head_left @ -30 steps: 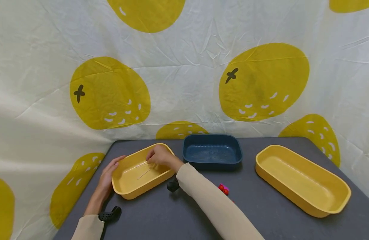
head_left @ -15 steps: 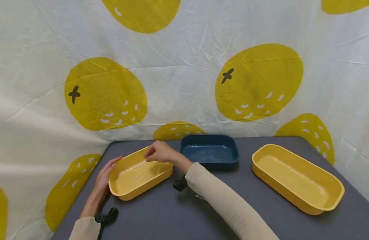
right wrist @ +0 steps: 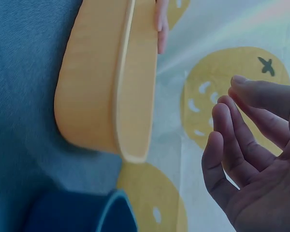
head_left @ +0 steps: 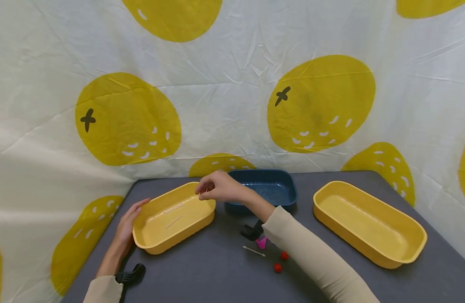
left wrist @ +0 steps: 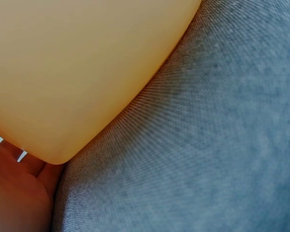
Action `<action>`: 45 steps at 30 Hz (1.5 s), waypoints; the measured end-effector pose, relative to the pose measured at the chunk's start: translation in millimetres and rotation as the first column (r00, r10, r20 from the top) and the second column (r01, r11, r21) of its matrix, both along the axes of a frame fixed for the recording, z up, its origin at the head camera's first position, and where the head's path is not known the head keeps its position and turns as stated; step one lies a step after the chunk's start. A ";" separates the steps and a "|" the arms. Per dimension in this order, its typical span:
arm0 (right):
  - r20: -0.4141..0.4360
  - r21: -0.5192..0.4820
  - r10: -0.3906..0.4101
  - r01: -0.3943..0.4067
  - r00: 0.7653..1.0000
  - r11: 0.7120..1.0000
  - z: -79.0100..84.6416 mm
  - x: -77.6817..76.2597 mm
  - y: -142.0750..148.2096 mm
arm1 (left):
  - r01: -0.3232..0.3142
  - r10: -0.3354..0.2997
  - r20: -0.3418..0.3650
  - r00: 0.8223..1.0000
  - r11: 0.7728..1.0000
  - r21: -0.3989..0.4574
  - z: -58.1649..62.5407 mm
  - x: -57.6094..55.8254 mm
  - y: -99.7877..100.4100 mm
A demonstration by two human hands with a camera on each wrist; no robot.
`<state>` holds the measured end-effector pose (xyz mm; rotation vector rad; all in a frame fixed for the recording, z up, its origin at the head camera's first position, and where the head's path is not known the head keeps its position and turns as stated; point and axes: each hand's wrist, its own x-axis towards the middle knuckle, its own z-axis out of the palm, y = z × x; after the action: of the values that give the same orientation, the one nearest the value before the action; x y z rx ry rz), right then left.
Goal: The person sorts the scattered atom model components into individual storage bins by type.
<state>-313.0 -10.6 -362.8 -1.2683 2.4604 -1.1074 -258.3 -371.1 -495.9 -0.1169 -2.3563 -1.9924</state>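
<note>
My left hand [head_left: 124,225] rests along the left end of a yellow tray [head_left: 181,233], fingers extended against its outer side. On the tray's floor lie two thin pale sticks [head_left: 174,222], apart from each other. Above the tray's right end hovers my right hand [head_left: 222,187]. In the right wrist view its fingers [right wrist: 239,137] are loosely bent, thumb near the index fingertip, and nothing shows between them. Below the right forearm, on the table, are a short pale rod with knobbed ends [head_left: 254,251], a pink piece [head_left: 261,243] and two small red balls [head_left: 278,267].
A dark blue tray [head_left: 294,195] stands at the back centre, partly hidden by the right hand. To the right sits a second, yellow tray [head_left: 350,237], set at an angle. Behind the grey table [head_left: 202,273] hangs a fruit-patterned cloth [head_left: 225,118].
My right hand has risen out of the left yellow tray and moved right. Both sticks inside now show. The rod, pink piece and red balls have come into sight as the forearm shifted.
</note>
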 end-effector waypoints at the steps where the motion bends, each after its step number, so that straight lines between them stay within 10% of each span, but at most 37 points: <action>1: -0.005 -0.002 0.001 -0.001 1.000 1.000 0.3 1.7 4.7 | 0.002 -0.002 -0.001 1.000 1.000 0.005 0.0 0.3 -0.5; 27: 0.057 -0.067 -0.056 0.059 0.997 0.996 -42.5 62.6 127.0 | 0.027 -0.026 -0.041 0.999 0.999 0.034 -0.1 -0.7 -2.2; 45: 0.124 -0.024 -0.074 0.077 0.990 0.997 -83.7 96.0 152.4 | 0.012 -0.012 -0.015 1.000 1.000 0.011 2.7 -0.7 -0.7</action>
<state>-217.1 141.8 -446.5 -1.0875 2.4278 -1.2048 -259.0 -371.8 -493.2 -0.1455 -2.3410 -2.0025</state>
